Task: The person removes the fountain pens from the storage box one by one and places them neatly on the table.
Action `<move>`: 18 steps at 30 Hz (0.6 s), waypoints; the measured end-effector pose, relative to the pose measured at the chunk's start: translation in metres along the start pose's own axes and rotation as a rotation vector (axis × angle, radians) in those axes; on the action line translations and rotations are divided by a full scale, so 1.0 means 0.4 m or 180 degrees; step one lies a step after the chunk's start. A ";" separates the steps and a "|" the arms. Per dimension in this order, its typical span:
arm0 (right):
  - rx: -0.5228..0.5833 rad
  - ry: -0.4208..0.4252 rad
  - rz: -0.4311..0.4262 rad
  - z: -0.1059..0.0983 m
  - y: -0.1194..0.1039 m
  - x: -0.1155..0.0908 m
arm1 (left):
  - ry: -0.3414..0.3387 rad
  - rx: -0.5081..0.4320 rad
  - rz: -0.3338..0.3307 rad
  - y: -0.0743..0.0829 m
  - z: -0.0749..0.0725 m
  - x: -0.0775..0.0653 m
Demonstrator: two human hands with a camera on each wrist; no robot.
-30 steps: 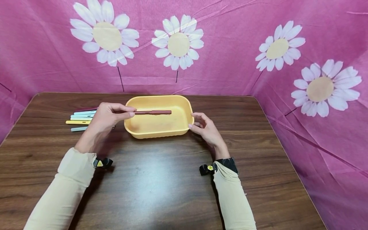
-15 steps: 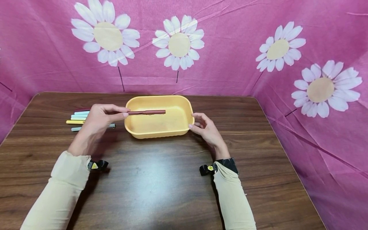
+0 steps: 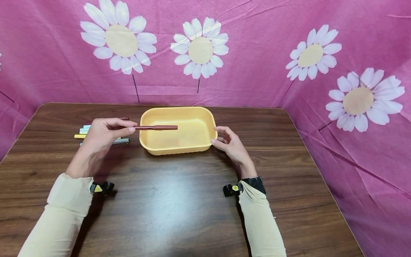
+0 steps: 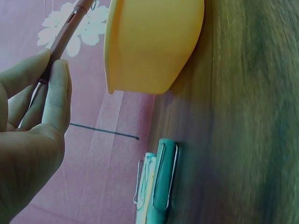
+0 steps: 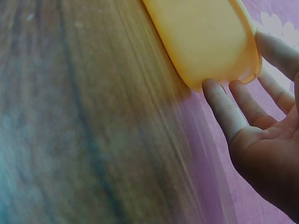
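My left hand (image 3: 97,134) pinches a dark red pen (image 3: 158,127) near its left end, between thumb and fingers. The pen lies level over the left half of a yellow plastic tray (image 3: 176,151). In the left wrist view, a slot shows in the barrel of the dark red pen (image 4: 69,29). Extended fingers of my right hand (image 3: 234,148) touch the tray's right end. Thumb and fingers are spread along that end wall in the right wrist view, with the yellow tray (image 5: 210,42) just beyond the fingertips. Inside the tray, no other pen shows.
Several pens lie side by side left of the tray, partly hidden by my left hand: a yellow pen (image 3: 79,136), a light blue pen (image 3: 84,131), a grey-green pen (image 3: 122,141) and another dark red one. A pink flowered cloth (image 3: 244,53) hangs behind the wooden table (image 3: 173,203).
My left hand has moved left with the dark red pen, which now reaches less far over the tray. More of the grey-green pen's right end is uncovered. The right hand and tray stay put.
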State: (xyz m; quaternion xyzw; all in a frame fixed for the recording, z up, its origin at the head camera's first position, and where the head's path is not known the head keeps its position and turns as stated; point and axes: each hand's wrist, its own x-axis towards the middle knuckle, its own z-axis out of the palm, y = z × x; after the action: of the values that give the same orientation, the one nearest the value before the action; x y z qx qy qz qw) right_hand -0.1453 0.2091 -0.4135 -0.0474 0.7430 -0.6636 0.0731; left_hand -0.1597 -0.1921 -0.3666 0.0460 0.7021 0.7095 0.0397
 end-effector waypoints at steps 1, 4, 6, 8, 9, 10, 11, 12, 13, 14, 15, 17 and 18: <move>0.0003 -0.0005 -0.0003 0.000 0.000 0.000 | 0.0018 -0.0004 -0.0021 0.001 -0.004 -0.002; 0.0019 -0.0014 -0.0008 -0.001 0.001 0.001 | 0.0062 -0.0044 -0.0043 0.000 -0.014 -0.008; 0.0023 -0.0012 -0.0007 -0.002 0.000 0.001 | 0.0064 -0.0103 -0.0008 -0.002 -0.020 -0.011; 0.0019 -0.0003 -0.0002 -0.003 -0.002 0.000 | 0.0029 -0.0237 0.0042 -0.004 -0.026 -0.013; 0.0011 0.0003 -0.0003 -0.004 -0.002 0.000 | 0.0027 -0.0250 0.0057 -0.005 -0.028 -0.014; 0.0004 0.0007 -0.0001 -0.004 -0.003 -0.001 | 0.0031 -0.0225 0.0067 -0.005 -0.030 -0.016; 0.0000 0.0008 -0.0001 -0.005 -0.003 -0.001 | 0.0045 -0.0173 0.0068 -0.006 -0.033 -0.017; -0.0001 0.0005 0.0001 -0.005 -0.002 -0.001 | 0.0071 -0.0074 0.0060 -0.007 -0.036 -0.019; 0.0003 0.0001 0.0001 -0.005 -0.002 -0.001 | 0.0104 0.0034 0.0040 -0.009 -0.040 -0.021; 0.0006 -0.0005 0.0002 -0.005 -0.001 0.000 | 0.0157 0.0184 0.0010 -0.010 -0.044 -0.024; 0.0013 -0.0014 0.0002 -0.004 -0.001 0.000 | 0.0208 0.0350 -0.0032 -0.012 -0.048 -0.028; 0.0022 -0.0027 0.0005 -0.003 0.000 0.000 | 0.0265 0.0488 -0.0093 -0.016 -0.058 -0.033; 0.0020 -0.0029 0.0005 -0.002 0.000 0.000 | 0.0281 0.0533 -0.0109 -0.019 -0.062 -0.036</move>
State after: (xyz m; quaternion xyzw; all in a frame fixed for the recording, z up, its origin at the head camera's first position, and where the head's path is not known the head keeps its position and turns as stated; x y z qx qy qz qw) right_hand -0.1456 0.2100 -0.4135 -0.0496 0.7406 -0.6656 0.0772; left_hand -0.1486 -0.2186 -0.3745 0.0059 0.7607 0.6489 0.0168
